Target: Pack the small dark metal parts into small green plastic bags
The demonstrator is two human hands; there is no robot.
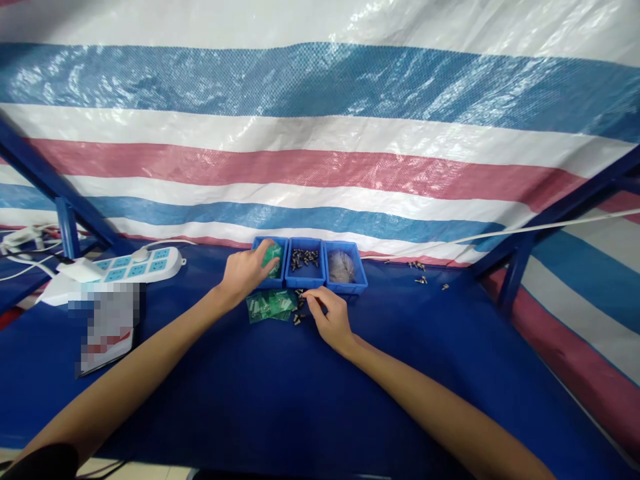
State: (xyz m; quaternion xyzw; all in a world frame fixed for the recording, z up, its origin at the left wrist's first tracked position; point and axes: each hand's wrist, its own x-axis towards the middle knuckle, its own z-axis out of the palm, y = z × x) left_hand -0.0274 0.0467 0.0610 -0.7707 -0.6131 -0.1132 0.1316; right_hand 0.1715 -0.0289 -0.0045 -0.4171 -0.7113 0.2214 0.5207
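My left hand (247, 270) reaches over the left blue bin (257, 244), which holds green packets (271, 257). Its thumb and index finger are apart, with green showing between them; the other fingers are partly hidden. My right hand (331, 319) is closed in a pinch just in front of the middle blue bin (305, 280). What lies between those fingertips is too small to make out. Small metal fittings (305, 257) fill part of the middle bin, and a few loose fittings (299, 319) lie beside my right fingers. Flat green packets (271, 306) rest on the table below my left hand.
The right blue bin (361, 265) holds a clear plastic bag (341, 267). More fittings (421, 281) are scattered at the back right. A white power strip (165, 265) and a blurred flat device (113, 330) lie left on the blue table (280, 400). A striped sheet (320, 167) hangs behind.
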